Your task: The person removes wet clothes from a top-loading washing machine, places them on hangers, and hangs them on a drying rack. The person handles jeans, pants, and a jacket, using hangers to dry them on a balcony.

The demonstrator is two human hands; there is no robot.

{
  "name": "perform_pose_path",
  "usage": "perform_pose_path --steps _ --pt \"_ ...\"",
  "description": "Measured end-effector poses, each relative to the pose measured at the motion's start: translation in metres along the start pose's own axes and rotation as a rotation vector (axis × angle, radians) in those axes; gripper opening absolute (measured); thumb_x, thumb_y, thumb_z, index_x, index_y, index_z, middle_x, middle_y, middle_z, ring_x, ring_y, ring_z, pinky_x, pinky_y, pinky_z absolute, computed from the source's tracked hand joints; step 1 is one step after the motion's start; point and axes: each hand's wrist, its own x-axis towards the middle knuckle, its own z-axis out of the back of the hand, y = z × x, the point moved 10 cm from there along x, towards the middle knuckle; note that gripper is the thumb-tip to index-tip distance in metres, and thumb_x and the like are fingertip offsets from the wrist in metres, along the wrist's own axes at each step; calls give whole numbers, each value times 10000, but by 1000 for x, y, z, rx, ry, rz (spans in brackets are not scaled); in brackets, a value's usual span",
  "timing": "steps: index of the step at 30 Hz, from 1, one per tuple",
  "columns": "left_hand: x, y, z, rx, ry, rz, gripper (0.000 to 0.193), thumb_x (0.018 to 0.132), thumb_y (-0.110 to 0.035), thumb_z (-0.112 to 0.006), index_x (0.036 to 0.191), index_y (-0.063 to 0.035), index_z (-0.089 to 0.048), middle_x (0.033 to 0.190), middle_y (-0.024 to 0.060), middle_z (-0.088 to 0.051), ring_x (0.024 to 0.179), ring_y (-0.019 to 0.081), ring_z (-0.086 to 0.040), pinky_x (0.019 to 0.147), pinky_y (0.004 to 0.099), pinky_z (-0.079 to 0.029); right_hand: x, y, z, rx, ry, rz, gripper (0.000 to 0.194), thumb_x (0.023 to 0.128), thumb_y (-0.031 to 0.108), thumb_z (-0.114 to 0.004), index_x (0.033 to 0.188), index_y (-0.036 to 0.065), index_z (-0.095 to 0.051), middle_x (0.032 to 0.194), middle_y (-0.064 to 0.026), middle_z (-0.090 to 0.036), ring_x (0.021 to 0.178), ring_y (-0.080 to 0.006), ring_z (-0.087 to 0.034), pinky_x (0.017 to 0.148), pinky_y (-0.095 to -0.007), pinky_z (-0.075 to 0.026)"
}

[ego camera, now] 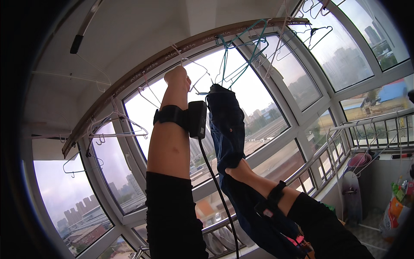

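My left hand (pixel 177 77) is raised to the carved drying rail, its fingers closed around part of a pale wire hanger (pixel 203 76). Dark blue denim trousers (pixel 226 126) hang in a long, bunched fold just right of that hanger, their top close to its lower corner. How the cloth is fixed there cannot be told. Lower down, my right hand (pixel 237 171) grips the trousers from the right side, with most of its fingers hidden by the fabric. Both forearms wear black straps with small black devices, and a black cable hangs from the left one.
Along the brown rail (pixel 129 77) hang several other hangers, among them teal ones (pixel 247 58) to the right and pale ones (pixel 118 134) to the left. Windows stand behind. A metal railing (pixel 318 147), a pink bucket (pixel 359 160) and filled bags (pixel 396 210) are at the right.
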Motion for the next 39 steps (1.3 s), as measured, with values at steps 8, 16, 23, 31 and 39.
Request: perform_pose_path --steps 8,16,23,31,39 --pt "34 17 -11 229 113 -8 160 883 -2 -497 1017 75 -537 623 107 -501 420 127 -437 352 255 -300 -6 -40 15 -80 60 -100 274 723 138 -665 974 28 -658 1000 -227 -671 1019 -403 -615 864 -453 -500" --pt "28 44 -6 92 50 54 103 880 -10 -540 960 52 -523 615 89 -483 435 103 -428 367 237 -303 -30 -74 34 -119 42 -274 285 702 129 -667 938 -32 -655 955 -261 -668 994 -411 -625 850 -439 -505" --pt "35 46 -10 48 40 39 105 894 -50 -538 945 41 -525 615 75 -495 412 89 -392 360 233 -263 -21 -80 54 -62 -43 -248 328 689 143 -694 959 -37 -650 946 -241 -676 975 -393 -642 847 -418 -505" --pt "33 25 -1 128 8 -25 157 896 -29 -450 859 55 -576 597 22 -452 400 45 -350 353 191 -239 0 -78 49 -45 0 -236 296 700 122 -681 951 -31 -650 944 -244 -676 966 -398 -637 828 -407 -510" --pt "52 46 4 123 78 74 83 866 -4 -493 888 56 -547 565 51 -439 384 102 -400 353 248 -231 -34 -96 50 -71 47 -248 554 680 125 -703 1201 -9 -572 1063 -258 -656 1059 -388 -616 910 -406 -491"
